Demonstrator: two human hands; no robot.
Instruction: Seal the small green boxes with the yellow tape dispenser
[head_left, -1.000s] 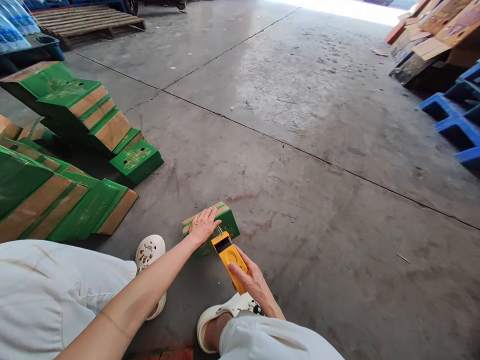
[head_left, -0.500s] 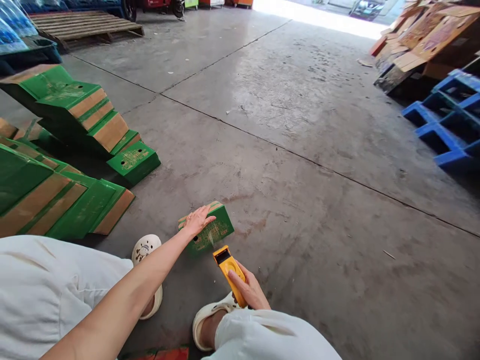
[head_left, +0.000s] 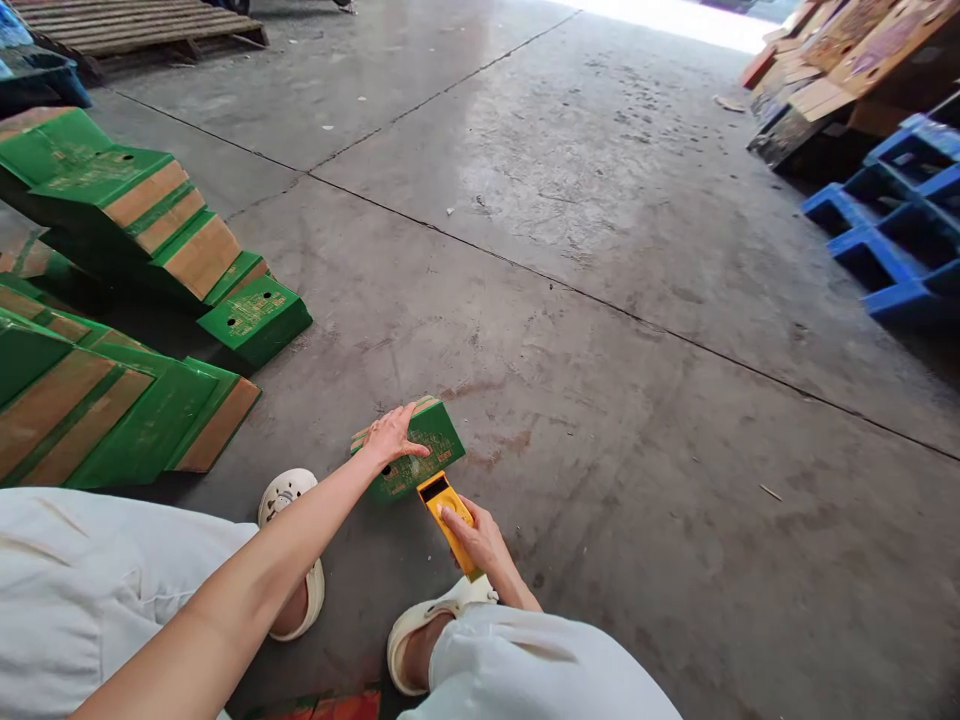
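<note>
The right hand has its grip clamped around a yellow handheld meter, thumb lying along the top face, with the meter's dark-windowed front end pointing forward and touching the near edge of a small green cardboard box. The left hand rests flat on top of that box, fingers spread and not curled around anything, pressing on its left part. The box lies on the concrete floor just in front of the person's feet, its printed green face turned up and a brown strip showing along its far edge. Two cream clogs stand on the floor below the hands, one to the left under the outstretched left arm, the other near the right wrist, and white trousers fill the lower edge of the view. To the left, well apart from the box, lie slanted stacks of flattened green and brown cartons. A wooden pallet sits at the far left, blue plastic pallets at the right edge, with brown cardboard piles behind them.
</note>
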